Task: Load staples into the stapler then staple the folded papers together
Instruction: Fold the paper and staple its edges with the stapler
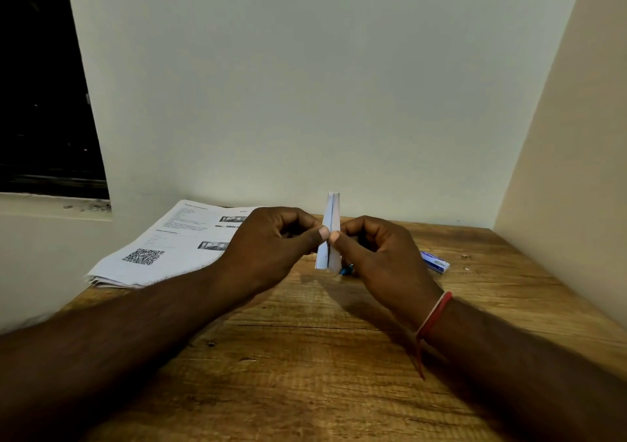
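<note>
I see curled fingers (322, 233) and thumbs pinching the folded papers (331, 216) from both sides, the left hand (268, 241) facing the right hand (380, 255). The papers stand upright near the middle of the far edge of the bench (305, 340). A small blue thing (346, 269) peeks out beneath the right hand, mostly hidden. A staple box (435, 262) lies just right of that hand. Printed sheets (163, 238) overhang the far left corner.

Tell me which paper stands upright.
The narrow folded paper, pinched between the left hand and right hand. The printed stack lies flat at the table's left side.
</note>
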